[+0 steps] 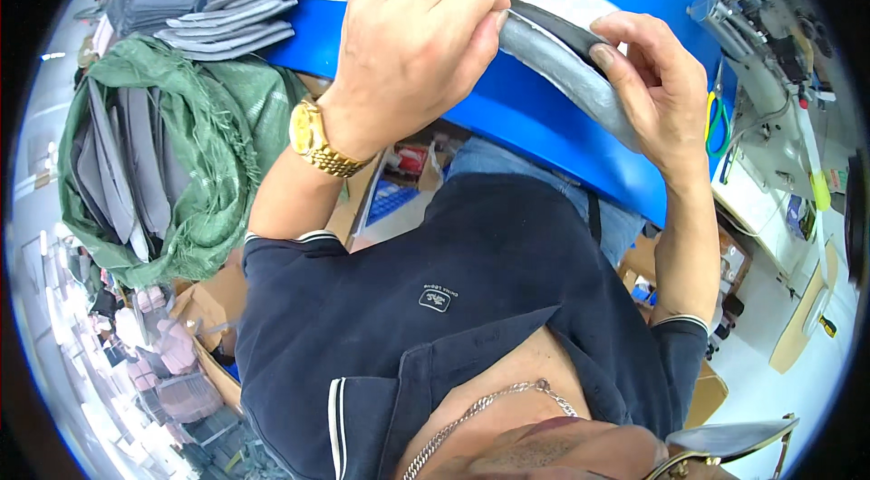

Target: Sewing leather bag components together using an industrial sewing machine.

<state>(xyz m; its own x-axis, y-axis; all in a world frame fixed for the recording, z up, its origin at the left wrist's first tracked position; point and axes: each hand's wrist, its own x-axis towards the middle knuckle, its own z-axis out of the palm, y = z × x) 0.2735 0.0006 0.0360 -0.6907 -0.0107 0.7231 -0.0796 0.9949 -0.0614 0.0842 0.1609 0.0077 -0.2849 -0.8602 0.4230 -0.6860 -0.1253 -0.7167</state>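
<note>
The blue tabletop [535,122] spreads under your work, its near edge slanting down to your right, close to your body. Left of it, a green sack [217,122] gapes, its frayed rim around grey pieces. Above the sack, a fanned stack of grey pieces [237,22] crowds your left side, edges toward you. Your left hand [421,27] is curled firmly around the left end of a curved grey piece [566,72]; your right hand [648,81] pinches its upper edge between thumb and fingers. You have that piece over the tabletop, dark and pale layers showing along its edge, with a blue strip visible toward you. Green-and-yellow-handled scissors [717,126] lie just beyond your right wrist.
</note>
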